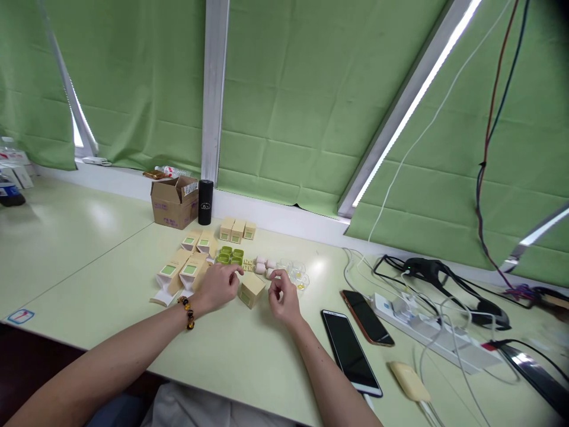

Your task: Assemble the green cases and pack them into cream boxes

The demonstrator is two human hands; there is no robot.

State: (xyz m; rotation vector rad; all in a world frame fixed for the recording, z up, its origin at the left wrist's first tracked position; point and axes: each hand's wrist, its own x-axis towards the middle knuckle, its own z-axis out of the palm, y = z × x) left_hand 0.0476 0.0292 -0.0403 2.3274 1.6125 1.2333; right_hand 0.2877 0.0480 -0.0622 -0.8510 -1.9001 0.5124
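A small closed cream-beige carton (252,290) stands on the table between my two hands. Just to its left is my left hand (219,286), wearing a beaded bracelet, with its fingers curled and nothing visible in them. My right hand (284,296) hovers at the carton's right, apart from it, thumb and fingers bent inward and no object showing. Beyond my hands lie green square cups (230,255), tiny yellowish pieces (248,264), pale pink rounded pieces (262,264) and clear plastic cups (297,274). Open-flapped cartons (193,268) lie left of the cups.
Three more small cartons (237,230) stand behind, near a black cylinder (205,202) and a brown cardboard box (174,203). On the right are a white-edged phone (351,353), another phone (367,317), a beige charger case (409,381) and a cabled power strip (435,337).
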